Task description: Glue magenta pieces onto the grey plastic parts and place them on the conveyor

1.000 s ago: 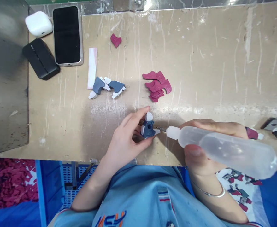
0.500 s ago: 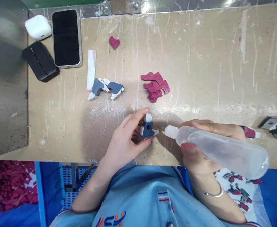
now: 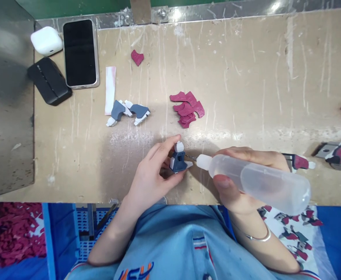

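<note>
Between the thumb and fingers of my left hand [image 3: 154, 169] is a small navy and white plastic part [image 3: 178, 161], held upright just above the table's near side. My right hand [image 3: 231, 190] grips a translucent squeeze bottle [image 3: 260, 177] lying tilted across the palm. Its thin metal nozzle [image 3: 190, 156] points left and reaches the right side of the navy part; whether it touches cannot be made out. Beyond my hands lies a small pile of maroon pieces [image 3: 188, 109]. Two grey-blue and white parts [image 3: 129, 111] lie to the left of that pile.
A phone [image 3: 80, 54], a white case [image 3: 46, 41] and a black device [image 3: 49, 81] lie at the back left, near a metal box [image 3: 9, 109]. A white strip [image 3: 110, 89] and a single maroon piece [image 3: 137, 57] are nearby. Assembled parts [image 3: 336, 153] sit at the right.
The bottle in my right hand has moved slightly left, its nozzle now closer to the navy part. My left hand keeps its hold. The camera view has shifted a little.
</note>
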`<state>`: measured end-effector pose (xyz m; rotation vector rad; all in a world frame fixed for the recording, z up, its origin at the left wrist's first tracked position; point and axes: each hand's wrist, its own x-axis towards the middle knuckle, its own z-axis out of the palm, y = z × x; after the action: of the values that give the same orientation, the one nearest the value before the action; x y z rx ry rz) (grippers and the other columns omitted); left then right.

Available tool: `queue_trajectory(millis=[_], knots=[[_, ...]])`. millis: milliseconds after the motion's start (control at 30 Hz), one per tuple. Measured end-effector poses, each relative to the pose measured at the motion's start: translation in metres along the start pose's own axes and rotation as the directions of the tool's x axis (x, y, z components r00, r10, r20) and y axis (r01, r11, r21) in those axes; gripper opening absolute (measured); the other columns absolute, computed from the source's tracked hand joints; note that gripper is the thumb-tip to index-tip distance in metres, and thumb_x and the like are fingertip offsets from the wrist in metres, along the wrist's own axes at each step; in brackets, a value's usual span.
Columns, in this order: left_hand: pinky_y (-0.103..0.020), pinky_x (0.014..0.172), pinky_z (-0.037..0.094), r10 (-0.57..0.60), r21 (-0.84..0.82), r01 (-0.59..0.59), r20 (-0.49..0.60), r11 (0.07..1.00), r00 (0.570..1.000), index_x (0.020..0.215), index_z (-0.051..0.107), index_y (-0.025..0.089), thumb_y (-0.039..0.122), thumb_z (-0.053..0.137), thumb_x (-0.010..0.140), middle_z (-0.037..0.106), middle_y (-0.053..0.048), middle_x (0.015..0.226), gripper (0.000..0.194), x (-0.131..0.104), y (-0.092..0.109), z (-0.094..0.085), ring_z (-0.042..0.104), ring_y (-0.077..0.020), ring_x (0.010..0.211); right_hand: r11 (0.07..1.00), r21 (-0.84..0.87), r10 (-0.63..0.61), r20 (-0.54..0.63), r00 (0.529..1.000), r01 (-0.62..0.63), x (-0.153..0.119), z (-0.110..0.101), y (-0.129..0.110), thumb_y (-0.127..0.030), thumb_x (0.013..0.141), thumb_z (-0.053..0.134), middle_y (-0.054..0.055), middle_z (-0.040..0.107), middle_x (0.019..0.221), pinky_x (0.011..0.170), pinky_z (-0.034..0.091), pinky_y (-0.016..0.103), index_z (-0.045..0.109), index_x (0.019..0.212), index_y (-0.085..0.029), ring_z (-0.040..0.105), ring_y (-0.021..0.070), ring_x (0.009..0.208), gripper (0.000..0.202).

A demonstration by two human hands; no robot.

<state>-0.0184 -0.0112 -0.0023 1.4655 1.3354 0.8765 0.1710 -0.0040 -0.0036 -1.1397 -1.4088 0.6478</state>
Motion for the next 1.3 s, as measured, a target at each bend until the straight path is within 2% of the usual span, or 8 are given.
queue_trajectory(millis=[200, 367, 467, 633, 733, 900, 1167, 1300], knots=[[-0.023, 0.076, 0.067, 0.010, 0.023, -0.010, -0.003, 1.000, 1.000, 0.147, 0.063, 0.030, 0.012, 0.078, 0.087, 0.071, -0.001, 0.112, 0.064, -0.001, -0.002, -0.001, 0.070, -0.0125, 0.081, 0.932, 0.258, 0.290, -0.104, 0.952, -0.256, 0.004, -0.014, 0.008, -0.055, 0.082, 0.091, -0.001, 0.070, 0.075, 0.052, 0.053, 0.031, 0.077, 0.094, -0.028, 0.064, 0.0166, 0.061, 0.033], [-0.026, 0.081, 0.068, 0.015, 0.032, -0.015, 0.013, 0.999, 1.000, 0.148, 0.061, 0.029, 0.016, 0.076, 0.090, 0.073, -0.003, 0.116, 0.061, -0.004, -0.007, -0.002, 0.072, -0.0130, 0.081, 0.156, 0.745, 0.522, 0.495, 0.694, -0.649, 0.048, -0.061, 0.042, -0.043, 0.108, 0.062, -0.005, 0.064, 0.073, 0.045, 0.049, 0.016, 0.070, 0.103, -0.023, 0.057, 0.0071, 0.055, 0.023], [-0.029, 0.083, 0.069, -0.006, 0.013, 0.006, 0.024, 1.000, 1.000, 0.148, 0.061, 0.029, 0.019, 0.076, 0.091, 0.074, -0.003, 0.114, 0.060, -0.006, -0.010, -0.004, 0.074, -0.0150, 0.083, -0.133, 0.814, 0.386, 0.568, 0.727, -0.566, 0.062, -0.080, 0.054, -0.030, 0.111, 0.059, -0.001, 0.069, 0.081, 0.050, 0.053, 0.011, 0.067, 0.111, -0.016, 0.062, 0.0058, 0.062, 0.016], [-0.034, 0.088, 0.069, -0.062, -0.020, 0.063, 0.053, 0.998, 0.997, 0.149, 0.061, 0.029, 0.023, 0.077, 0.091, 0.075, -0.005, 0.118, 0.061, -0.005, -0.012, -0.004, 0.076, -0.0187, 0.089, 0.583, 0.511, 0.398, 0.499, 0.770, -0.632, 0.054, -0.057, 0.034, -0.071, 0.101, 0.057, -0.001, 0.070, 0.083, 0.044, 0.046, 0.024, 0.068, 0.120, -0.028, 0.056, 0.0123, 0.057, 0.049], [-0.034, 0.090, 0.068, -0.063, -0.038, 0.065, 0.055, 0.997, 0.996, 0.149, 0.062, 0.030, 0.025, 0.077, 0.091, 0.075, -0.006, 0.122, 0.060, -0.006, -0.016, -0.002, 0.077, -0.0198, 0.094, 0.955, -0.084, 0.288, 0.475, 0.831, -0.283, 0.064, -0.023, 0.026, -0.052, 0.105, 0.060, 0.008, 0.076, 0.102, 0.064, 0.058, 0.033, 0.068, 0.127, -0.024, 0.069, 0.0201, 0.078, 0.036], [-0.035, 0.090, 0.067, -0.043, -0.056, 0.044, 0.006, 0.998, 0.999, 0.150, 0.061, 0.034, 0.028, 0.075, 0.092, 0.073, -0.007, 0.131, 0.060, -0.009, -0.024, 0.002, 0.078, -0.0219, 0.102, 0.672, -0.666, 0.185, 0.576, 0.796, 0.325, 0.104, 0.018, 0.035, -0.021, 0.102, 0.061, 0.013, 0.077, 0.112, 0.080, 0.056, 0.036, 0.073, 0.121, -0.017, 0.073, 0.0252, 0.098, 0.022], [-0.036, 0.091, 0.066, -0.109, -0.093, 0.110, 0.019, 0.990, 0.994, 0.148, 0.063, 0.034, 0.030, 0.075, 0.091, 0.073, -0.007, 0.133, 0.059, -0.008, -0.022, 0.003, 0.078, -0.0221, 0.103, 0.568, -0.676, 0.219, 0.674, 0.706, 0.469, 0.108, -0.005, 0.020, -0.003, 0.092, 0.061, 0.012, 0.077, 0.086, 0.056, 0.042, 0.031, 0.077, 0.098, -0.013, 0.068, 0.0192, 0.064, 0.020], [-0.032, 0.085, 0.065, -0.168, -0.156, 0.173, 0.044, 0.973, 0.985, 0.148, 0.062, 0.029, 0.030, 0.077, 0.086, 0.077, -0.005, 0.117, 0.064, -0.005, -0.015, 0.002, 0.078, -0.0187, 0.089, 0.813, -0.447, -0.020, 0.619, 0.785, 0.373, 0.083, -0.018, 0.000, -0.014, 0.102, 0.060, 0.007, 0.082, 0.098, 0.074, 0.062, 0.030, 0.076, 0.103, -0.020, 0.079, 0.0201, 0.086, 0.017]])
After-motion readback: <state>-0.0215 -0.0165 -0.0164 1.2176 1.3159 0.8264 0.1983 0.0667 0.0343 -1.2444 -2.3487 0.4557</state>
